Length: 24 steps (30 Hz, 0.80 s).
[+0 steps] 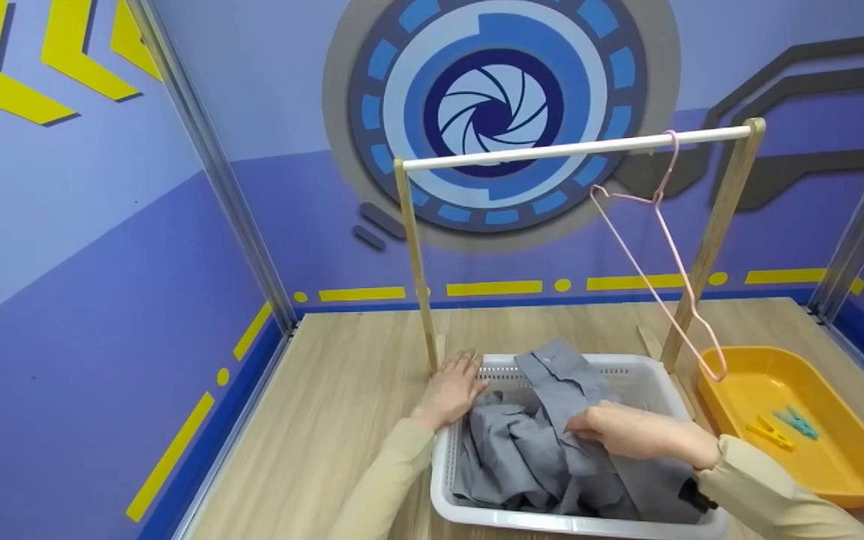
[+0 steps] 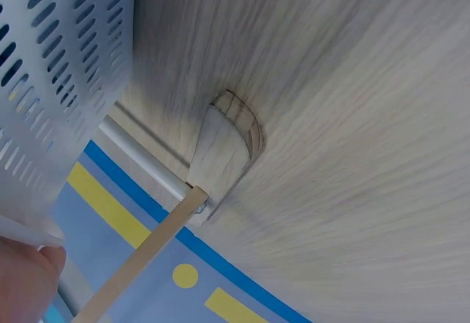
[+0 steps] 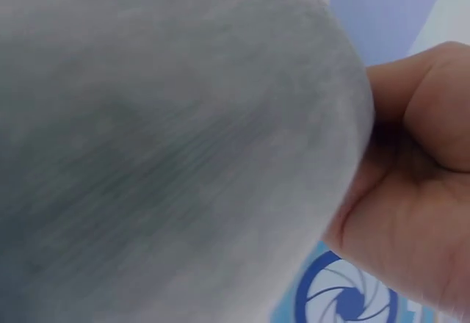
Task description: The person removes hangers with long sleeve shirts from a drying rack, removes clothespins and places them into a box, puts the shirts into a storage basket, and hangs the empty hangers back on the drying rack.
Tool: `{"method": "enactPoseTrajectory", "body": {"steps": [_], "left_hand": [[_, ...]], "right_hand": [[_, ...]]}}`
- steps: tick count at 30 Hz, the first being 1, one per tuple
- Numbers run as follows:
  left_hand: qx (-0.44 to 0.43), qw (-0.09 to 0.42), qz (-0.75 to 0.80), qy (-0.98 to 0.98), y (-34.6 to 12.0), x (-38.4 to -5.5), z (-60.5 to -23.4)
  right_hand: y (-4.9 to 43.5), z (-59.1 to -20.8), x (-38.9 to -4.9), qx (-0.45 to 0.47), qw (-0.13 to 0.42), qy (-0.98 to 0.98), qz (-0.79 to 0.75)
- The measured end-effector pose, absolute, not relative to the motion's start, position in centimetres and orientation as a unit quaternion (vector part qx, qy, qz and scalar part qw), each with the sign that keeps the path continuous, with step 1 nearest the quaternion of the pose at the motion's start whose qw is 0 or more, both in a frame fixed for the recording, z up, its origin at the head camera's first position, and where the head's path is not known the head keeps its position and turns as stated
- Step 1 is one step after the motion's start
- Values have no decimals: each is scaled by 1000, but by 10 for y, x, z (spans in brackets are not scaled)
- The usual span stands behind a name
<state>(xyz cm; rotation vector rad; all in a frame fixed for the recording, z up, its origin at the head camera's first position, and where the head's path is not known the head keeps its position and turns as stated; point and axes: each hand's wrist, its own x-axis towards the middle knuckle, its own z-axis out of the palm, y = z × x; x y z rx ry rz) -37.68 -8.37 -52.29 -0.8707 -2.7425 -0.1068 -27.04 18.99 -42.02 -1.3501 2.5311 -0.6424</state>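
Observation:
A white perforated laundry basket (image 1: 589, 517) holds a crumpled grey garment (image 1: 511, 442). One flat part of the garment stands up toward the basket's back rim. My right hand (image 1: 631, 431) pinches the grey cloth above the basket; in the right wrist view, the raised cloth (image 3: 169, 147) fills most of the picture beside the thumb and curled fingers. My left hand (image 1: 451, 390) rests on the basket's back left corner, fingers extended over the rim. Only part of that hand (image 2: 29, 282) shows in the left wrist view, against the basket's rim.
Behind the basket stands a wooden-legged rack with a white rod (image 1: 522, 154). A pink hanger (image 1: 676, 262) hangs from its right end. On the right, an orange-yellow tub (image 1: 859, 450) holds a yellow clothespin (image 1: 769, 433) and teal clothespins (image 1: 798, 424). Walls enclose the wooden table (image 1: 327, 390).

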Motion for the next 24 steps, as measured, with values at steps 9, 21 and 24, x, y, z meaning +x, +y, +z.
{"method": "enactPoseTrajectory", "body": {"steps": [9,21,24], "left_hand": [[-317,144,-47,-936,-83,-378,-527],[-309,126,-38,-942,-84,-377,-523],[-306,120,-38,-944,-85,-377,-523]], "right_hand": [[198,-441,-290,-470,108,854,-193],[191,-453,-300,-430,244,866,-80],[190,-459,-302,-419,261,867,-67]]}}
